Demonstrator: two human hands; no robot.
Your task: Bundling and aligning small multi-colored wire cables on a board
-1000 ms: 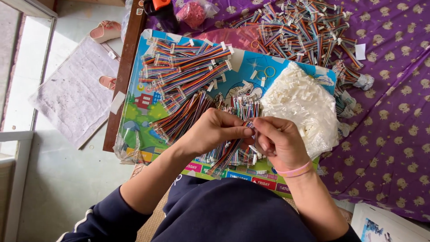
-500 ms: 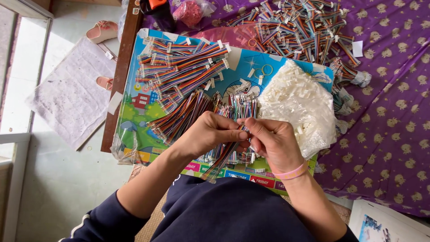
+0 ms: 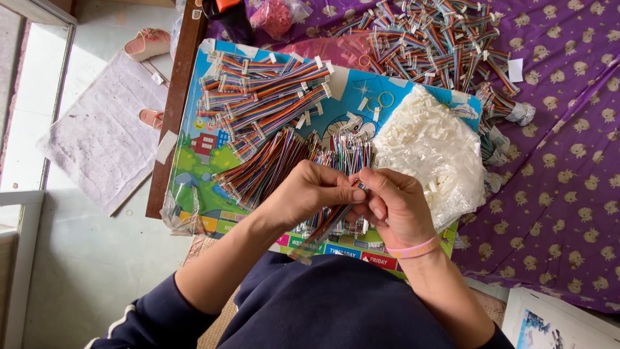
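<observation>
Head cam: both hands meet over the colourful board, left hand and right hand each pinched tight on one rainbow ribbon cable that hangs between them toward the lap. Around them I count three cable piles, one bag of white connectors, two pink slippers on the floor.

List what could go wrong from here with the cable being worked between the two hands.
1. The left hand and right hand pinch one rainbow ribbon cable right at its end, where the fingers hide it; a slip could bend or misalign it.
2. Its loose tail hangs over the bundle of cables beneath and may snag or drag them.
3. The heap of white connectors lies beside the right hand on the colourful board; a nudge might scatter some.
</observation>
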